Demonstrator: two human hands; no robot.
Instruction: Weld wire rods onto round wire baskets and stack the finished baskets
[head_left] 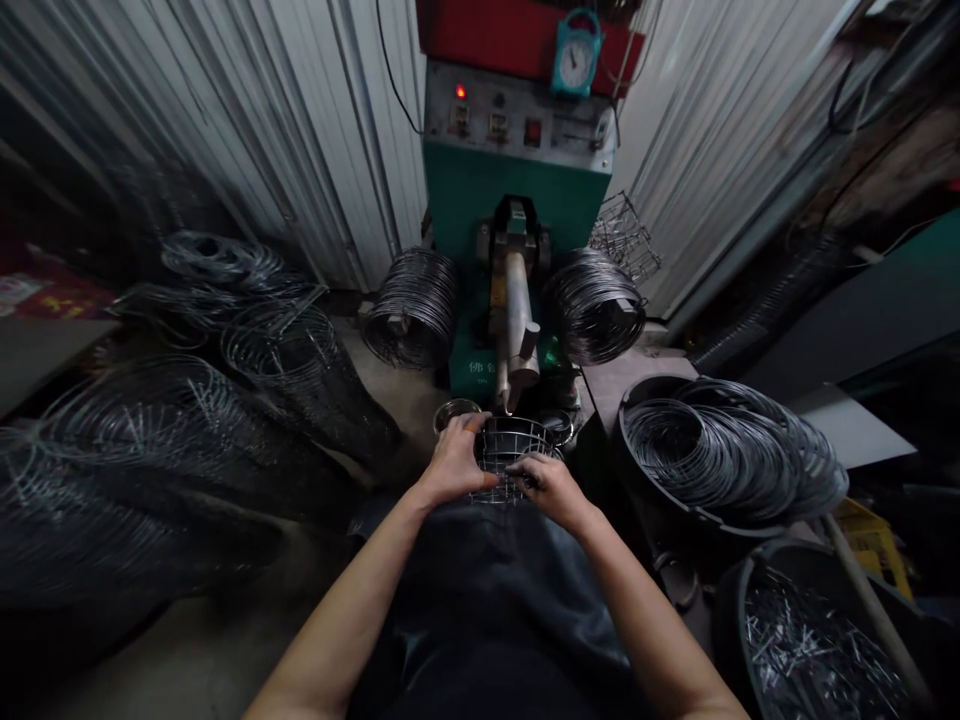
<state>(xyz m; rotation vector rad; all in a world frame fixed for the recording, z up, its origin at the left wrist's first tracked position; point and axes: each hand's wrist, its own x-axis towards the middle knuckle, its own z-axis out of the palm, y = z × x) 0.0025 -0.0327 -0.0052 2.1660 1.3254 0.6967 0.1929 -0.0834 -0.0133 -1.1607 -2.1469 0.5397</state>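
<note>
Two-handed, holding a round wire basket [517,436] just beyond the dark clothing [502,600], near and below the pointed tip [510,409] overhead. Closed around the basket's left side with the left grip [455,460], thumb and fingers spread along the wires; closed on the near right part with the right grip [551,487]. Cannot tell about any small loose piece between those fingertips. Probably busy with lining up wires under the tip; calling next, by the look of it, for a steady hold, a slight turn or lift, and fingertips well clear of the contact point.

Boxed in at the right, nearest first, by a tub of short wire pieces [733,615] and a tub of wire rings [628,468]; hemmed in at the left by mesh rolls [311,385]. Farther off, limited overhead by a metal arm [519,295] on a green machine [457,215], and sideways by two wire coils [421,300]. Farthest, closed off by a corrugated wall [315,130].
</note>
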